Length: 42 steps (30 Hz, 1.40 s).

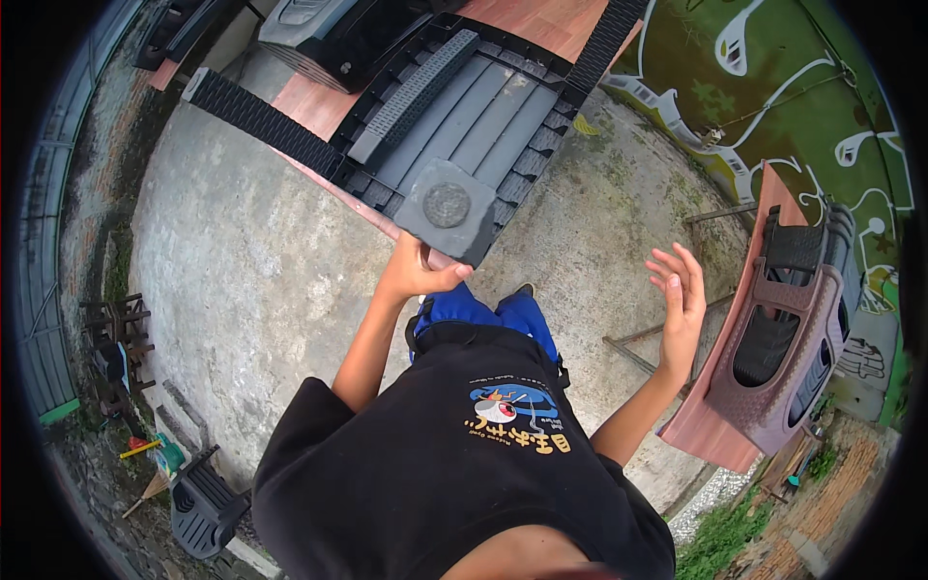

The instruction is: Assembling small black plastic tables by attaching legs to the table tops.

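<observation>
My left hand [414, 272] grips the near edge of a dark grey square block [448, 209] with a rough round patch in its upper face. The thumb lies along the edge, and the fingers beneath are mostly hidden. Behind the block lies a dark grey slatted plastic panel [483, 106]; whether the block touches it I cannot tell. A grey textured bar [418, 95] rests lengthwise across the slats. Off to the right, my right hand [682, 300] is raised in the air, fingers apart, holding nothing.
The panel lies on a wood-patterned tabletop [311, 101], with a black woven strip [271, 126] reaching left. On the right, a brown plastic chair-like piece [773, 338] sits on another stand. A black plastic piece [203, 503] lies at lower left on the concrete floor [222, 271].
</observation>
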{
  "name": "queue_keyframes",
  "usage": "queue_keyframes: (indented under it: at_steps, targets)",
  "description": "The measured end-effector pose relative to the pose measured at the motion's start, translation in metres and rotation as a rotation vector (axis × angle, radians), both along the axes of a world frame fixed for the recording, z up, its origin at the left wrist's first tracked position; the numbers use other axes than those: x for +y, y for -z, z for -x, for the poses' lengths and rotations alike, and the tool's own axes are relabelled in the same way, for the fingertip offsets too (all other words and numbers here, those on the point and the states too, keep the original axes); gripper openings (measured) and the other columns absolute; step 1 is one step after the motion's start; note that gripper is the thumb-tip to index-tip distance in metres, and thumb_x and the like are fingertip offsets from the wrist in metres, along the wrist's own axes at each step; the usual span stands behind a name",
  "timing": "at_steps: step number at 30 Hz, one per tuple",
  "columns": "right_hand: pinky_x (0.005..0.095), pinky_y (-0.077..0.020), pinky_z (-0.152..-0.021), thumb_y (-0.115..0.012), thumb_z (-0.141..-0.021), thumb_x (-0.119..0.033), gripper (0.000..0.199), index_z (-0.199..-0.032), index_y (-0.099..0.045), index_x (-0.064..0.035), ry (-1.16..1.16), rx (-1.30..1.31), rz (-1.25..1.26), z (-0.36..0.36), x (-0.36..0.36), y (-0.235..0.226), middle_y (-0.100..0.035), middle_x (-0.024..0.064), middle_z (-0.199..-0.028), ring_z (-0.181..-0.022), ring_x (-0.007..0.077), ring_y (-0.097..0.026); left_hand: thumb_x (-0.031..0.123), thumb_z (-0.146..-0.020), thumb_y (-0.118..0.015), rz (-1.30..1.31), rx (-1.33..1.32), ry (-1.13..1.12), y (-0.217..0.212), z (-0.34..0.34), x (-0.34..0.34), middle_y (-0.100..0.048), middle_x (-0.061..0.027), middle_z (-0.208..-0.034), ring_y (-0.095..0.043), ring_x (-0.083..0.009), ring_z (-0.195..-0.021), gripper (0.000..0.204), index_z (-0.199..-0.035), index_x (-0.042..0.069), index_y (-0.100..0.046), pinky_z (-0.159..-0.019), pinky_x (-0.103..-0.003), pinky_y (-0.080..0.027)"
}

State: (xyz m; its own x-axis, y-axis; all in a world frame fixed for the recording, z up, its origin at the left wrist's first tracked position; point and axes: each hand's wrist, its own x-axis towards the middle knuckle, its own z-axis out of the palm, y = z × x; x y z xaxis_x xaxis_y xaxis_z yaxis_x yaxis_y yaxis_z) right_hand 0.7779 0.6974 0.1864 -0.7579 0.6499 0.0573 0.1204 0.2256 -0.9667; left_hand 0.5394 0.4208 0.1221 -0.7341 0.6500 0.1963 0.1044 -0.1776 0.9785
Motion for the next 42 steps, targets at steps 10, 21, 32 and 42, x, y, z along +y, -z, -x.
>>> queue_keyframes:
  at_steps: [10, 21, 32, 42]
  targets:
    - [0.0374, -0.0506, -0.096, -0.059, -0.101, -0.019, 0.039, -0.137, -0.055, -0.0055, -0.081, -0.328, -0.033, -0.054, 0.117, 0.031, -0.068, 0.0151, -0.121, -0.112, 0.0242, -0.065, 0.068, -0.068, -0.081, 0.128, 0.358, -0.341, -0.153, -0.006, 0.018, -0.049, -0.0221, -0.147, -0.052, -0.0343, -0.133, 0.118, -0.155, 0.006, -0.032, -0.108, -0.048, -0.041]
    - [0.0374, -0.0512, -0.095, -0.061, -0.099, -0.017, 0.038, -0.134, -0.056, -0.0045, -0.465, -0.369, 0.041, 0.046, 0.173, 0.052, -0.068, 0.0166, -0.119, -0.108, 0.0249, -0.066, 0.019, -0.080, -0.072, -0.282, 0.194, -0.131, -0.126, 0.003, 0.054, -0.066, -0.0139, -0.088, -0.064, -0.0231, -0.085, 0.033, -0.105, -0.002, -0.067, -0.076, -0.035, -0.050]
    - [0.0377, -0.0532, -0.087, -0.068, -0.094, -0.026, 0.041, -0.128, -0.060, -0.0035, -1.239, -0.225, 0.002, 0.334, 0.155, 0.092, -0.071, 0.0161, -0.110, -0.102, 0.0245, -0.069, 0.024, -0.085, -0.065, -0.503, 0.444, -0.483, -0.114, 0.003, 0.078, -0.061, -0.0146, -0.081, -0.060, -0.0235, -0.078, 0.031, -0.103, -0.001, -0.062, -0.070, -0.036, -0.049]
    - [0.0717, -0.0246, -0.109, -0.068, -0.088, -0.028, 0.069, -0.150, -0.039, -0.0168, -1.108, -0.218, -1.646, 0.583, 0.024, 0.237, -0.043, 0.0123, -0.148, -0.136, 0.0409, -0.043, 0.016, -0.102, -0.053, -0.263, -0.086, -2.069, -0.042, -0.108, 0.171, -0.059, 0.0005, -0.095, -0.058, -0.0103, -0.093, 0.012, -0.111, 0.010, -0.057, -0.086, -0.030, -0.046]
